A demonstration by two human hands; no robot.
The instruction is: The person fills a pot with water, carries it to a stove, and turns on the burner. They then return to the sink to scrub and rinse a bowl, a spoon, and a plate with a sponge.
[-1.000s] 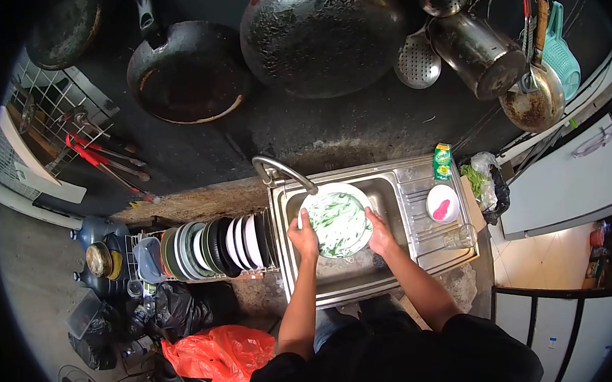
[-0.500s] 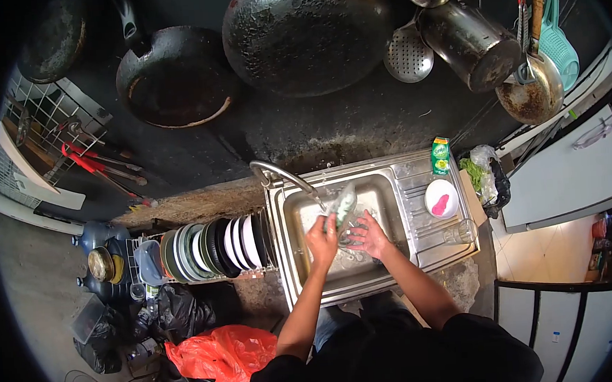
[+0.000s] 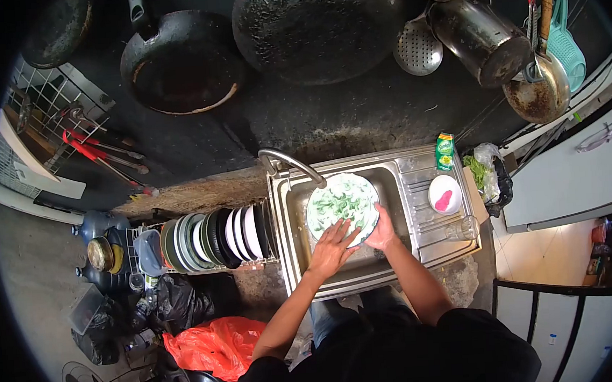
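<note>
A round white plate with a green pattern (image 3: 341,197) is held over the sink, its face turned up toward me, under the curved faucet (image 3: 304,166). My right hand (image 3: 382,230) grips the plate by its right rim, with the fingers partly hidden beneath it. Flat on the lower part of the plate lies my left hand (image 3: 332,249), fingers stretched out. The steel sink basin (image 3: 392,186) surrounds both hands and the plate.
On the ridged drainboard right of the basin are a green soap packet (image 3: 445,152), a white bowl (image 3: 444,187) with something pink in it, and a clear glass (image 3: 464,229). Left stands a rack of plates (image 3: 235,236). Pans (image 3: 182,62) hang on the wall ahead.
The plate has turned from a steep tilt to face up toward me. My left hand has moved onto its face, and my right hand now holds its right rim.
</note>
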